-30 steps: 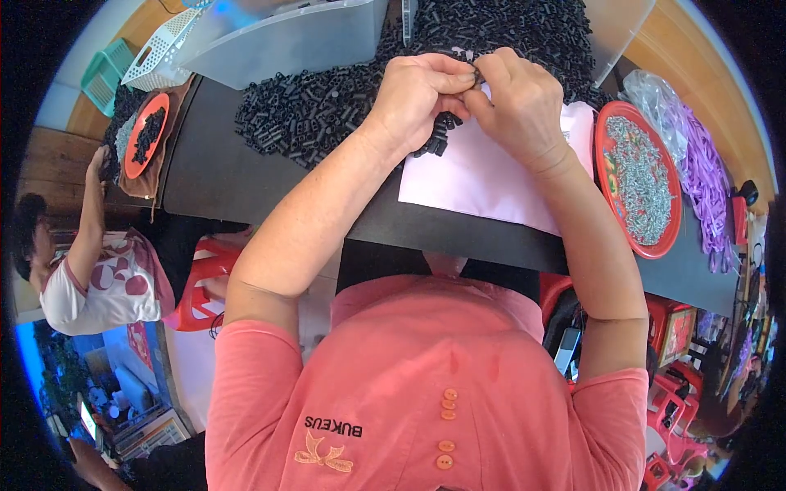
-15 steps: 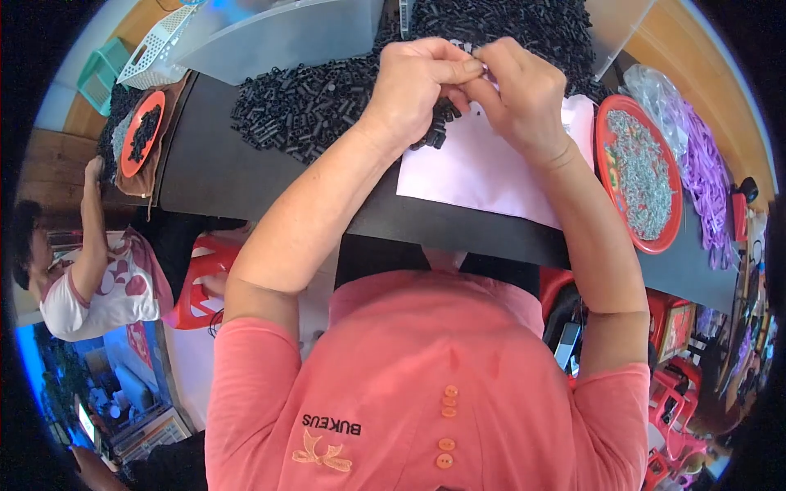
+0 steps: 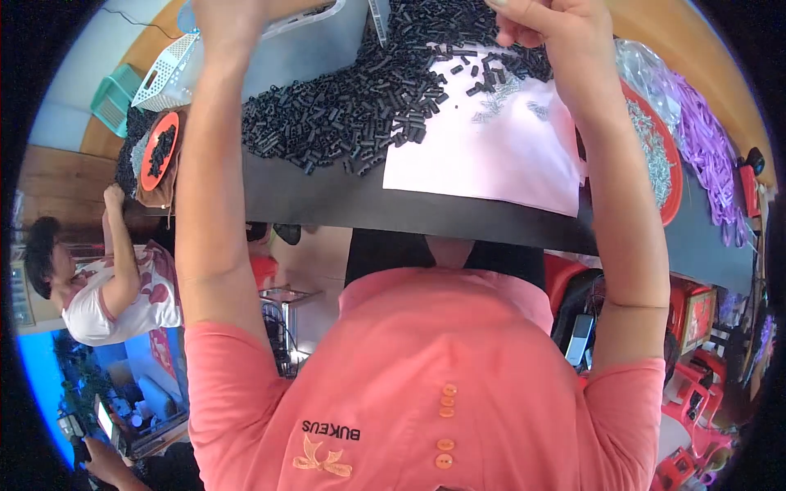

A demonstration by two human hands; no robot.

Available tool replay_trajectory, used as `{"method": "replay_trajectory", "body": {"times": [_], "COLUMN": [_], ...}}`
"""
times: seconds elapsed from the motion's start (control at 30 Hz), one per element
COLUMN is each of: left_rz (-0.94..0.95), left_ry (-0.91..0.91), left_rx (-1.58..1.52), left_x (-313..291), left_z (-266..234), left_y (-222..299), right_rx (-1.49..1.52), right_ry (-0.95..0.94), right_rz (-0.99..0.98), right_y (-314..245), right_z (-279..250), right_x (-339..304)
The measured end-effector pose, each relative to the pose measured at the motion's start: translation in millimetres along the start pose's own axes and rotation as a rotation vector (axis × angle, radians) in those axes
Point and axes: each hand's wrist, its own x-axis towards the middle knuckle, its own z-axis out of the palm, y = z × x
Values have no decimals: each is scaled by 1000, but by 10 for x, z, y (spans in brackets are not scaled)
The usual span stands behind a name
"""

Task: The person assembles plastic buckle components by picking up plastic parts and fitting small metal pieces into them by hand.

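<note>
Covering the far side of a dark bench [image 3: 303, 192], a large heap of small black tubular pieces [image 3: 327, 123] is spread below a clear plastic bin [image 3: 303, 59] and on toward the upper limit of the view. Near the bench's front edge, a pale pink sheet [image 3: 483, 168] is laid out, its far left corner overlapped by stray black pieces, while silvery bits [image 3: 495, 100] are scattered toward its far edge.

Two bare hands are held well apart. The left hand [image 3: 232, 18] is raised beside the bin's left end and partly cropped; how far it is opened, and whether anything is gripped, cannot be told. The right hand [image 3: 565, 33] is poised above the sheet's far right corner, fingers half curled and thumb extended; whether a small piece is pinched there cannot be made out.

Toward the bench's right end, a red dish [image 3: 676, 200] of silvery hardware is partly hidden by the right forearm, and purple straps [image 3: 700, 151] are piled beyond it.

Judged by the supply left loose, much appears still to be handled; how many pieces have been completed cannot be told, since finished and unfinished ones are not distinguishable at this size.
</note>
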Motion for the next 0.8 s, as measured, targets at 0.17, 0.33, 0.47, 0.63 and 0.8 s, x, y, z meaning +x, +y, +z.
{"method": "replay_trajectory", "body": {"times": [0.17, 0.33, 0.47, 0.63, 0.8], "left_rz": [309, 392, 423, 190, -427], "left_ry": [-360, -683, -769, -715, -671], "left_rx": [48, 145, 238, -10, -383], "left_x": [-1028, -1618, -1663, -1654, -1494], "left_z": [648, 1139, 1268, 1279, 1217], "left_y": [532, 628, 536, 453, 471], "right_rx": [-40, -107, -129, -127, -231], "right_ry": [127, 25, -40, -80, -80], "right_rz": [105, 143, 174, 193, 198], "right_y": [113, 538, 651, 730, 774], "right_z": [-175, -338, -360, -373, -373], "right_x": [-203, -225, -236, -235, -220]}}
